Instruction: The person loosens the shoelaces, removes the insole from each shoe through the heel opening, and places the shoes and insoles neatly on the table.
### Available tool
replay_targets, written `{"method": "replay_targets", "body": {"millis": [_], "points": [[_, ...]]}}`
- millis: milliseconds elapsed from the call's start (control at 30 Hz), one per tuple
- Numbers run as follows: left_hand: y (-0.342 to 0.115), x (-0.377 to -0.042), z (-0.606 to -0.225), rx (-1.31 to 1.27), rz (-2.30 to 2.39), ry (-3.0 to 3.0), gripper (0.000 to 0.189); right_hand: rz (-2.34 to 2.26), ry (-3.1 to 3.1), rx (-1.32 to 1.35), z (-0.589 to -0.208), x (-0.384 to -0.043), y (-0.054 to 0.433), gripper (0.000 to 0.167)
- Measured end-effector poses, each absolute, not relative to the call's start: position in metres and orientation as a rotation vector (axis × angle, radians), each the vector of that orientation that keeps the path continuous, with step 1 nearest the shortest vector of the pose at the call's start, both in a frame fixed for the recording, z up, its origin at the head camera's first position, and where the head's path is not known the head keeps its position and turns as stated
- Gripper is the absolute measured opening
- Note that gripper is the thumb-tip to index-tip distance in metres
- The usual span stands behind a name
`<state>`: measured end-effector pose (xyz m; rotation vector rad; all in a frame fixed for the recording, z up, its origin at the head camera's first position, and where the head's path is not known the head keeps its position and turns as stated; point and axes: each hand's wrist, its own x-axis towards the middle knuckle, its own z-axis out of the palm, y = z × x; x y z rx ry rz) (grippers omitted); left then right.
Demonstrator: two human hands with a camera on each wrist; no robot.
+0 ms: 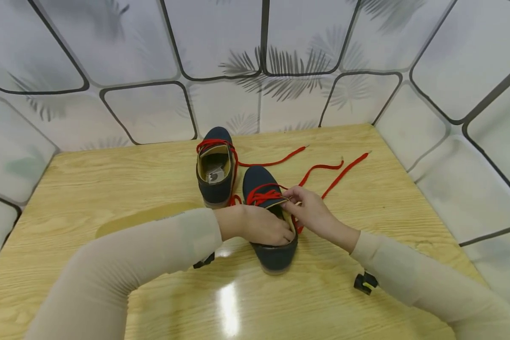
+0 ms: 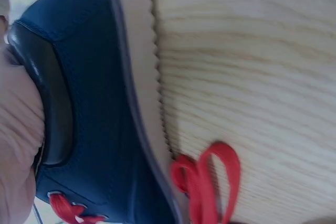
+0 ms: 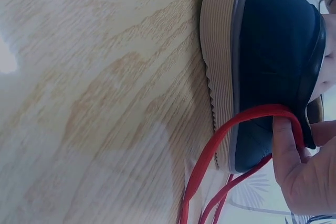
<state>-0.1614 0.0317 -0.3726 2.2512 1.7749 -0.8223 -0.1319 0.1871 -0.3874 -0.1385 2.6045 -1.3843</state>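
Note:
A dark blue shoe (image 1: 276, 257) with red laces stands on the wooden table, toe pointing away. My left hand (image 1: 265, 225) reaches over its heel end into the opening, fingers bent and their tips hidden inside. At the shoe's right eyelet edge, my right hand (image 1: 309, 211) pinches a red shoelace (image 3: 262, 111) against the flap between thumb and fingers. That lace loops over a finger and runs down to the table. Crossed red lacing (image 1: 265, 194) covers the tongue area.
A second dark blue shoe (image 1: 212, 191), also with red laces, stands just behind to the left. Loose lace ends (image 1: 346, 172) trail across the table (image 1: 391, 189) toward the right. A patterned fabric wall (image 1: 225, 104) encloses the back and sides.

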Motion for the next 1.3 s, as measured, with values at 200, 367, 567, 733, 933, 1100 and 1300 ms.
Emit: {"method": "replay_targets", "body": {"millis": [200,367,567,733,933,1100,1300], "points": [[0.0358,-0.1588,-0.3705,2.181,-0.909,1.784,0.046,-1.379,2.649,-0.181,-0.3866,-0.1301,0.1886,0.020],[0.0304,-0.1566,-0.3738,2.178,-0.991,1.803,0.051,-1.377,2.657,-0.193,-0.3888,-0.1279,0.1874,0.019],[0.0295,-0.1574,-0.3719,2.191,-0.950,1.804,0.053,-1.312,2.709,-0.213,-0.3878,-0.1286,0.1858,0.019],[0.0310,-0.1591,-0.3725,2.224,-0.886,1.795,0.049,-1.203,2.840,-0.302,-0.3881,-0.1291,0.1832,0.025],[0.0333,-0.1581,-0.3742,2.259,-0.948,1.784,0.044,-1.114,2.947,-0.441,-0.3924,-0.1345,0.1800,0.019],[0.0339,-0.1571,-0.3742,2.201,-1.031,1.794,0.049,-1.077,2.932,-0.432,-0.3904,-0.1348,0.1793,0.019],[0.0341,-0.1567,-0.3729,2.244,-1.088,1.833,0.048,-1.038,2.920,-0.378,-0.3880,-0.1317,0.1834,0.018]]}}
